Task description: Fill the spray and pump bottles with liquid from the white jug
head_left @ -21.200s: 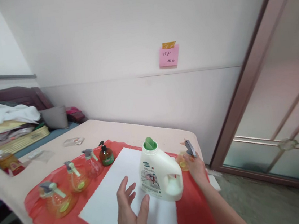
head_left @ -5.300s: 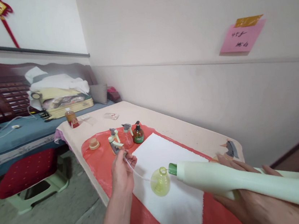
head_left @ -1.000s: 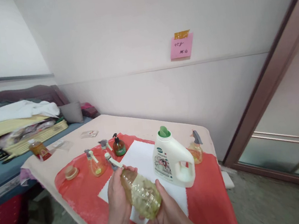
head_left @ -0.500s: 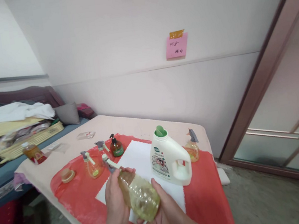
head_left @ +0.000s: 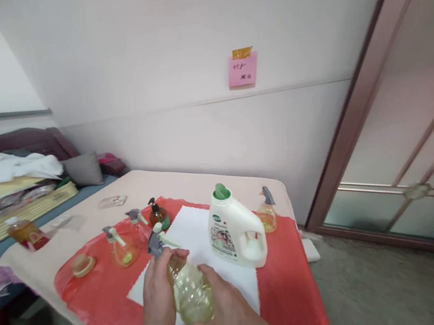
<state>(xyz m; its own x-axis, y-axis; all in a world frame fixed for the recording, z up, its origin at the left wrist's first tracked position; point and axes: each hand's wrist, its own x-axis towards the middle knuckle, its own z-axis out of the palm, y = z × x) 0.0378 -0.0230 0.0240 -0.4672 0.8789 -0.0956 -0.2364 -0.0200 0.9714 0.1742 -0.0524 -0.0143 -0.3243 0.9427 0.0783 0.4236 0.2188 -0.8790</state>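
Grips a yellow-green spray bottle (head_left: 193,293) in both hands, over a white sheet (head_left: 189,228) laid on red plastic (head_left: 289,285). Wraps the left hand (head_left: 157,286) around the upper end, under a grey and pale-green spray head (head_left: 155,243), and the right hand (head_left: 227,306) around the lower end. Holds it tilted, with the head pointing up, away and to the left. Has a tan round object (head_left: 82,264) on the red plastic to the left, and near it an upright orange-tinted spray bottle (head_left: 123,252). Shows a white jug (head_left: 231,229) just beyond the right hand, upright, with a green spout (head_left: 220,190) in the mouth. Past these, has a pinkish spray bottle (head_left: 140,231) and a brown pump bottle (head_left: 159,217) side by side on the left, and an amber spray bottle (head_left: 267,220) beside the jug on the right. Farther off, shows a clear packet (head_left: 112,201) on the beige cover (head_left: 187,179) and a pink note (head_left: 243,69) taped to the wall (head_left: 149,65).
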